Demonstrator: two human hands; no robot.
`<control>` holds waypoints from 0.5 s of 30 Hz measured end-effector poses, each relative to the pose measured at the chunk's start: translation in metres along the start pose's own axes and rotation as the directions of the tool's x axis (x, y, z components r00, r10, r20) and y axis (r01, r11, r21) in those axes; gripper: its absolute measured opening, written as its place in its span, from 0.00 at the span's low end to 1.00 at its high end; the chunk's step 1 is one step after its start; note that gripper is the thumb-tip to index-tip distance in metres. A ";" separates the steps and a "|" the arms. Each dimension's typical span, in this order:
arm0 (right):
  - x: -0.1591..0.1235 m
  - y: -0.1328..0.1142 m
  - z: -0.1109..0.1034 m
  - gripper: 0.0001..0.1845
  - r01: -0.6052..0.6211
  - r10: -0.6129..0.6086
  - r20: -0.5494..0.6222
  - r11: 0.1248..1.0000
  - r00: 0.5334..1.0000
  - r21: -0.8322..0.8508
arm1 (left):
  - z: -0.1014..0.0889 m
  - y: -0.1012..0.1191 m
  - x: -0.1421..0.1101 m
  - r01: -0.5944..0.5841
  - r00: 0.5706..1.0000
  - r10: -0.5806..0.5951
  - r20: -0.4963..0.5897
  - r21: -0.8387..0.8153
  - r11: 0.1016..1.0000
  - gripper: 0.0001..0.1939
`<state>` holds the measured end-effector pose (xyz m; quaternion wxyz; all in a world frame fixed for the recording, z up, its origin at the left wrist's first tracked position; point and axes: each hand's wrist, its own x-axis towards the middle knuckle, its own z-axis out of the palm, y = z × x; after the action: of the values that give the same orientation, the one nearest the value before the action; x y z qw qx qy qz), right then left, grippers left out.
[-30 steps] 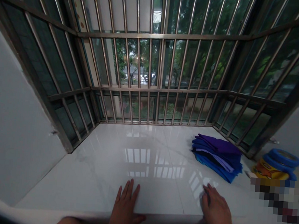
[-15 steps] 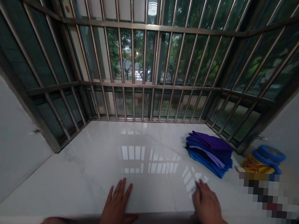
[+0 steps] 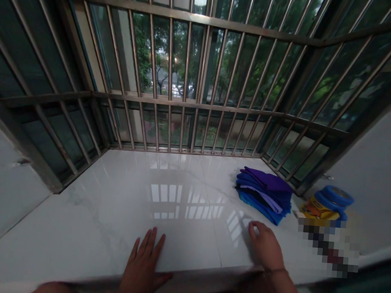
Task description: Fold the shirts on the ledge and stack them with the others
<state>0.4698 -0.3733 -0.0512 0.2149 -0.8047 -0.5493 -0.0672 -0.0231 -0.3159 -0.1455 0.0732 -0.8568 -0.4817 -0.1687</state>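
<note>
the left hand (image 3: 144,264) is laid flat and open on the white sill (image 3: 116,203). the right hand (image 3: 265,246) is laid down, fingers loosely bent, nothing held. folded blue cloths (image 3: 264,195) are seen near, at its 12 o'clock.

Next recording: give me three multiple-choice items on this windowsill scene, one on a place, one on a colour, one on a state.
1. Where does the stack of folded cloths lie on the white sill?
A. far right, near the bars
B. far left corner
C. under the left hand

2. What colours are the cloths?
A. red and yellow
B. purple and blue
C. white and grey

3. How is the left hand placed?
A. clenched around a bar
B. flat on the sill, palm down
C. lifting a cloth

Answers: 1 A, the stack sits by the right-hand bars. 2 B, purple on top with blue layers below. 3 B, its fingers are spread on the tile, while the right hand rests short of the stack.
</note>
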 end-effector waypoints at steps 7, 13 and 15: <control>0.117 0.000 -0.076 0.24 -0.029 -0.025 -0.211 0.968 0.977 -0.250 | 0.004 0.000 0.001 -0.011 1.000 0.011 -0.017 -0.007 1.000 0.57; 0.182 0.018 -0.094 0.25 -0.260 0.273 -0.011 0.904 0.962 -0.339 | 0.000 0.002 0.002 0.018 0.999 -0.017 0.038 -0.019 1.000 0.59; 0.192 0.027 -0.093 0.21 -0.264 0.304 0.076 0.907 0.950 -0.328 | -0.002 0.003 0.002 0.024 0.998 -0.023 0.051 -0.023 0.999 0.60</control>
<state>0.5806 -0.2565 0.0912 0.0567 -0.9025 -0.4209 -0.0710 -0.0195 -0.3164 -0.1432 0.0486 -0.8559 -0.4915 -0.1536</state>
